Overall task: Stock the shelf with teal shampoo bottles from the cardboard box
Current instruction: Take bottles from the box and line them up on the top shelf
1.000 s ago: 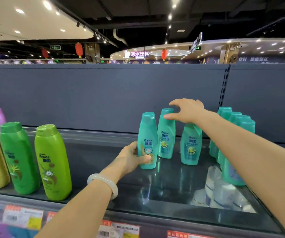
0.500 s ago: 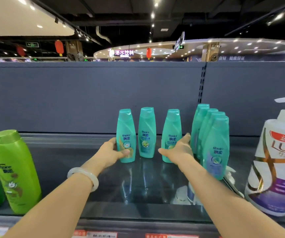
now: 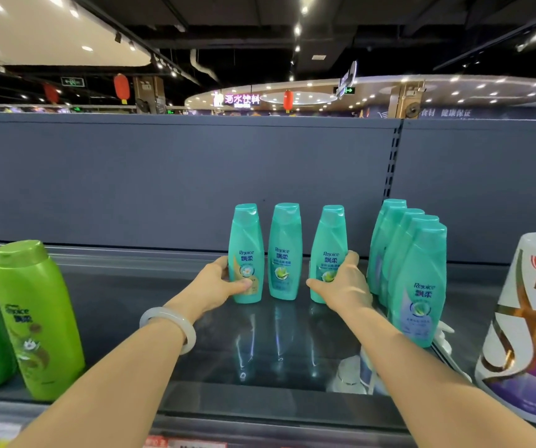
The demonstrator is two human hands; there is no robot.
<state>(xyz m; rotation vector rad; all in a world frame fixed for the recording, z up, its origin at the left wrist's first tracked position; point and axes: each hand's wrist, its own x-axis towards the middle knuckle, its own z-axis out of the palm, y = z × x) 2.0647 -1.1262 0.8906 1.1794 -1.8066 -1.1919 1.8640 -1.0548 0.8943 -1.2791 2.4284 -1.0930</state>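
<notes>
Head view of a shelf-stocking step. Three teal shampoo bottles stood upright in a row near the back edge of the shelf (image 3: 131,318), apart from one another, labels forward. The left hand (image 3: 219,287) gripped the left bottle (image 3: 246,253) low on its body, thumb across the front and fingers curled round its left side. The right hand (image 3: 344,286) likewise held the right bottle (image 3: 329,240) near its base, thumb in front and fingers wrapped round its right side. The middle bottle (image 3: 285,250) stood untouched between them. A front-to-back file of teal bottles (image 3: 418,279) occupied the shelf just to the right, reaching toward the front edge. Green bottles (image 3: 34,312) stood at the left end and a white pump bottle (image 3: 532,318) at the right end. The cardboard box was not in view.

The step appeared to be squaring up the new row. To do it well, the two outer bottles should be slid rather than lifted, kept vertical by the low grip, closed evenly toward the middle one, and set parallel to the neighbouring file with labels facing front. A push applied high on a bottle would risk toppling it.
</notes>
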